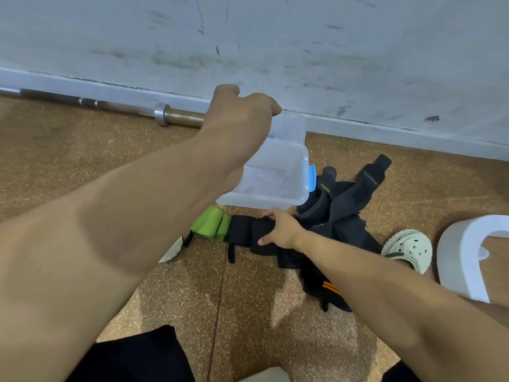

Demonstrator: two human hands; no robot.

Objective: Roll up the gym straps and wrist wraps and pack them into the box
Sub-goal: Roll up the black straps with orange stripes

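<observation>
— Nearest the lens, what's there?

— Black shorts point(137, 357) at the bottom edge, then the left forearm stretching up and across.

— And the left hand point(242, 111)?

— Curled over the far side of the clear box lid point(289, 128), which stands raised. Its fingertips are hidden behind the knuckles, so I cannot tell how tightly they clamp it. To the left of those fingers a barbell point(110, 107) lies along the wall.

— Where's the box point(275, 175)?

— On the brown floor point(68, 166), just below that hand, open, with a blue clip point(311, 177) on its right side.

— The straps?

— A green strap point(210, 224) lies on the floor left of the right hand's fingers, touching a black wrap point(239, 231). The right hand point(281, 230) holds that wrap, thumb and fingers curled round its edge.

— Further right?

— A heap of dark wraps point(338, 216) beside the box, one with orange stripes point(329, 289) nearer the wrist. Beyond that, a pale clog point(410, 248) and a white curved object point(468, 257).
</observation>
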